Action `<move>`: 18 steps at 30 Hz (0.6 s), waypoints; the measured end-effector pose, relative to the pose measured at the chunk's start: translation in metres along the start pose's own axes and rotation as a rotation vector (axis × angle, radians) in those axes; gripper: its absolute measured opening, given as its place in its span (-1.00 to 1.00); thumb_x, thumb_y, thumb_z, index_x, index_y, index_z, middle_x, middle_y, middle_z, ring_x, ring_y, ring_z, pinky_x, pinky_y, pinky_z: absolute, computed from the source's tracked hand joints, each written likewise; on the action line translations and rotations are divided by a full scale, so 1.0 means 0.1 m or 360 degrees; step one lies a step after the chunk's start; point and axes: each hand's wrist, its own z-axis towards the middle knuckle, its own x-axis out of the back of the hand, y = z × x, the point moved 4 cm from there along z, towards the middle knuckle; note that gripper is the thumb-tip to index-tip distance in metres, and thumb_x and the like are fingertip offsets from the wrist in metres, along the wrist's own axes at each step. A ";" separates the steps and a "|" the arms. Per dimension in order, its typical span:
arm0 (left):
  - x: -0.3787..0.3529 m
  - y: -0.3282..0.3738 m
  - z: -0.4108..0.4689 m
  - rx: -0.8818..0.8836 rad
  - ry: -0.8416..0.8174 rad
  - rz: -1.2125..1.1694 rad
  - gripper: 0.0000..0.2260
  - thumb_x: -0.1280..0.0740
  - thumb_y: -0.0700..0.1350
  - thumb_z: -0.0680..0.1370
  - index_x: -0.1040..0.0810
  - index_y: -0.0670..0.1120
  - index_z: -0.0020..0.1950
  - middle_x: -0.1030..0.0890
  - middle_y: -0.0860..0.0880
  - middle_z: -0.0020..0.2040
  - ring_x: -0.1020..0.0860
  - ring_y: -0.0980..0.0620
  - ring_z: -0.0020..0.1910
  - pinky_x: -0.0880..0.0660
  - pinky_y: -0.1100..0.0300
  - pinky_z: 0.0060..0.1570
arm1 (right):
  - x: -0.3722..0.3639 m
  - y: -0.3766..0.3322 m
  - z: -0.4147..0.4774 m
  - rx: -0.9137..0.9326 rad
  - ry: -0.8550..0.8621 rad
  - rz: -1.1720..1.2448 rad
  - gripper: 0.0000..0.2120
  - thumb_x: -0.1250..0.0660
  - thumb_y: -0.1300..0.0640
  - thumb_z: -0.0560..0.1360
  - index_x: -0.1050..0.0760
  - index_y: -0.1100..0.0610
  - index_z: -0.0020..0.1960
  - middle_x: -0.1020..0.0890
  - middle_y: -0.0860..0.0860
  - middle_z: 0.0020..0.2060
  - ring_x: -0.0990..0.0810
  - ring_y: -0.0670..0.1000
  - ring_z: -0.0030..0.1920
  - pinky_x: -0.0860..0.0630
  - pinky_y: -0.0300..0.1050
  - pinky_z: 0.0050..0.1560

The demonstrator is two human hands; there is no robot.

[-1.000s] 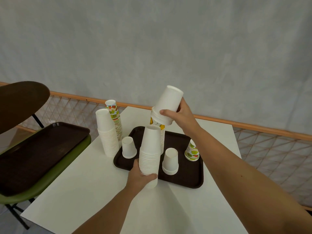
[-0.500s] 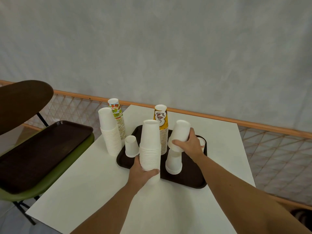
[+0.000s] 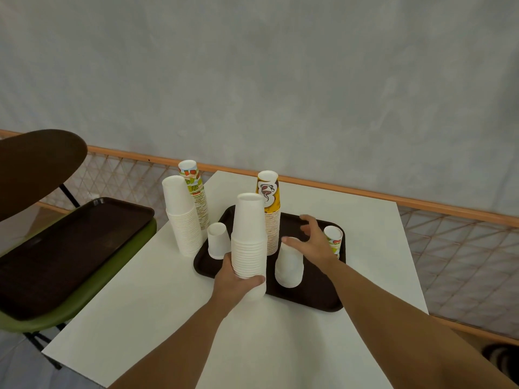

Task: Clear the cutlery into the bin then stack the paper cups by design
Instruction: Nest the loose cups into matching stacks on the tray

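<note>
R hand (image 3: 311, 244) hides pt of small fruit-print paper cup (image 3: 334, 239) right of its fingers. L hand (image 3: 236, 279) covers lower rims of tall white paper cup stack (image 3: 249, 228); yellow cup stack (image 3: 269, 196) btm hidden behind it.

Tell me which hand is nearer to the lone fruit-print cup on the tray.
Right. The right hand is spread open right beside the fruit-print cup, partly hiding it. The left hand grips the tall white stack at the tray's near-left edge, farther off.

Left hand (image 3: 238, 279), right hand (image 3: 314, 244): both bare. Forearms bare too, uncovered along whole visible length (right one looms larger, nearer camera). Fingers slim; nails too small to make out.
</note>
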 end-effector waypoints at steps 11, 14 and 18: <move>-0.09 0.20 -0.07 -0.0067 -0.0048 -0.0047 -0.23 -0.55 -0.11 0.31 -0.21 -0.04 0.40 -0.44 -0.03 0.25 -0.42 0.00 0.21 -0.43 0.04 0.26 | -0.15 -0.73 -0.08 0.0255 -0.0591 0.0145 -0.31 -0.50 -0.03 0.35 -0.25 -0.05 0.38 -0.50 -0.03 0.22 -0.49 -0.01 0.21 -0.47 0.00 0.24; -0.10 0.21 -0.09 -0.0075 -0.0060 0.0001 -0.22 -0.56 -0.09 0.30 -0.20 -0.03 0.40 -0.43 -0.04 0.27 -0.42 -0.04 0.26 -0.43 -0.02 0.28 | -0.19 -0.75 -0.09 0.0243 -0.0600 0.0182 -0.34 -0.51 0.03 0.35 -0.27 -0.04 0.35 -0.50 -0.04 0.22 -0.49 0.00 0.21 -0.49 -0.02 0.21; -0.08 0.21 -0.13 -0.0089 -0.0058 -0.0008 -0.23 -0.56 -0.10 0.30 -0.22 -0.05 0.40 -0.44 -0.04 0.27 -0.43 -0.04 0.26 -0.42 -0.03 0.29 | -0.17 -0.81 -0.11 0.0258 -0.0567 0.0194 -0.37 -0.49 0.08 0.37 -0.26 -0.03 0.33 -0.49 -0.06 0.16 -0.50 -0.01 0.17 -0.51 -0.05 0.15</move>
